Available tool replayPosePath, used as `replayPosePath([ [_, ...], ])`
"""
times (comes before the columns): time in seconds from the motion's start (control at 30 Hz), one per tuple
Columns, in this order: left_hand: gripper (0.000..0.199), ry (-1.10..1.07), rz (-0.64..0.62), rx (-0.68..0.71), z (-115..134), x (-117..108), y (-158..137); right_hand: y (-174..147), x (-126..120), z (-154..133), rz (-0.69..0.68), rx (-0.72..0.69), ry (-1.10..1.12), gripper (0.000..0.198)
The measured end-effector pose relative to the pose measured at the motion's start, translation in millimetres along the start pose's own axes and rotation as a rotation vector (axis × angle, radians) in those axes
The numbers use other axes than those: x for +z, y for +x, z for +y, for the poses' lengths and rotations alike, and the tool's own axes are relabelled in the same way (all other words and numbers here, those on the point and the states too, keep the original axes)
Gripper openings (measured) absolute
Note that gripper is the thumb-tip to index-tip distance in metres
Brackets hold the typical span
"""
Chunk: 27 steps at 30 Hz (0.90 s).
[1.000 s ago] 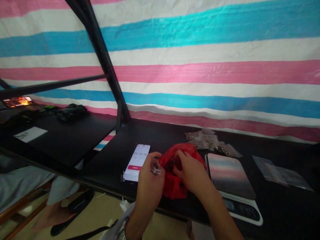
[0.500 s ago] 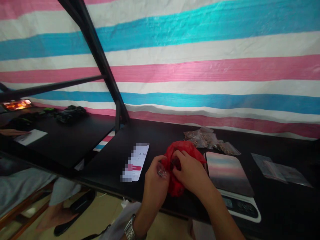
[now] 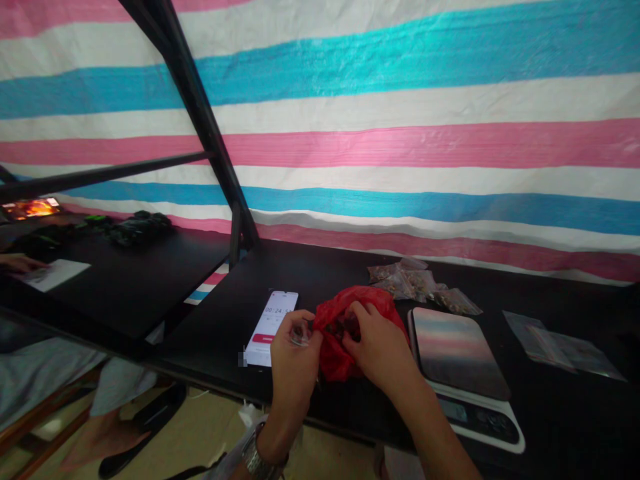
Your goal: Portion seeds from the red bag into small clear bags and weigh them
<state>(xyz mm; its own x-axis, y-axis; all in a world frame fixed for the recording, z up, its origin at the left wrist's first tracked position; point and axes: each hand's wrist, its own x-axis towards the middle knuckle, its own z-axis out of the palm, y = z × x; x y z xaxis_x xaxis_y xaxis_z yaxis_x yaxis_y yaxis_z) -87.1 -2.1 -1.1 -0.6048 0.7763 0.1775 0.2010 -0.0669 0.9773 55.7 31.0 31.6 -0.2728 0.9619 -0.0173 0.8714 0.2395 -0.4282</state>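
A crumpled red plastic bag lies on the black table between my hands, its mouth parted and dark contents showing inside. My left hand pinches the bag's left rim, with a small clear plastic bag tucked in its curled fingers. Over the bag's right side, my right hand reaches into the mouth with fingers and thumb bent together; what they grip is hidden. A digital scale with a shiny plate sits right of the bag. Just left of my left hand lies a phone showing a timer.
Several small filled zip bags are heaped behind the red bag. Flat clear zip bags lie right of the scale. A black metal frame rises at left. A co-worker's hand rests near a white sheet on the neighbouring table.
My left hand has moved left, drawing the red bag's rim with it and widening the mouth. The phone is now partly covered by that hand. My right hand stays at the bag.
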Motion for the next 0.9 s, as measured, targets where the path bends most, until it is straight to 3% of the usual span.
replayPosePath([
  [0.2,0.018,0.039,-0.108,0.037,1.8,-4.6,-11.1,1.8,-4.8,0.9,-0.045,0.033,0.002,0.026],
  [0.37,0.015,0.006,-0.144,0.019,-1.4,-0.1,-17.1,0.4,-10.3,-1.7,-0.093,-0.02,0.082,0.023],
  [0.63,0.013,-0.054,-0.046,-0.055,-2.6,3.3,-5.8,2.8,-1.0,3.3,-0.088,-0.057,0.355,0.019],
  [0.9,0.012,-0.097,0.035,-0.06,-3.4,8.0,-1.6,-3.5,-14.0,17.2,-0.1,-0.125,0.475,0.018],
])
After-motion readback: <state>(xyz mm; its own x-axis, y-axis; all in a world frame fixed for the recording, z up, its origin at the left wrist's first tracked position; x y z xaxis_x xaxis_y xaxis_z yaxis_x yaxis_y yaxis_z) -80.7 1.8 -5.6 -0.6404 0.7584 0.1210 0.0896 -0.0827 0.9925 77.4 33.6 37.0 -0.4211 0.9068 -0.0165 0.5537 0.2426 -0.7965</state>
